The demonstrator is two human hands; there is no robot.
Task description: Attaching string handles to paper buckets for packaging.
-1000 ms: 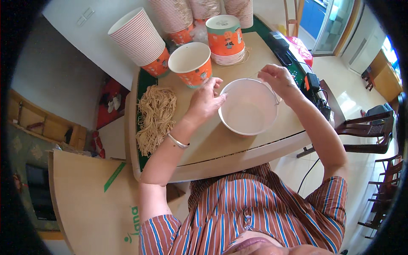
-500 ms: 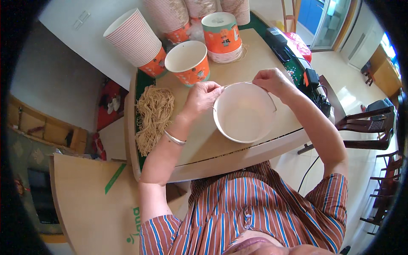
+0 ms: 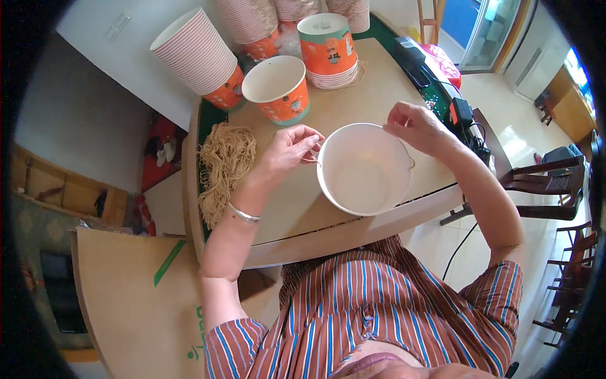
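A white-lined paper bucket (image 3: 363,174) stands at the table's front edge, its mouth facing up. My left hand (image 3: 293,146) pinches a thin cord at the bucket's left rim. At the far right rim is my right hand (image 3: 420,128), its fingertips pressed together; what they hold is hidden. A small loop of cord (image 3: 412,162) shows on the rim's right side. Left of the bucket lies a pile of beige cords (image 3: 228,167). Just beyond my left hand stands an orange paper bucket (image 3: 278,91), upright.
A tall nested stack of paper buckets (image 3: 199,57) leans at the back left. Upturned orange buckets (image 3: 327,50) stand behind the middle, with more stacks beyond. Black adapters and cables (image 3: 464,117) line the table's right edge. A dark wooden chair (image 3: 546,180) stands right of the table.
The cord stretched between my hands along the far rim no longer shows there. My left hand has shifted slightly left and down, my right hand slightly right. The bucket has barely moved.
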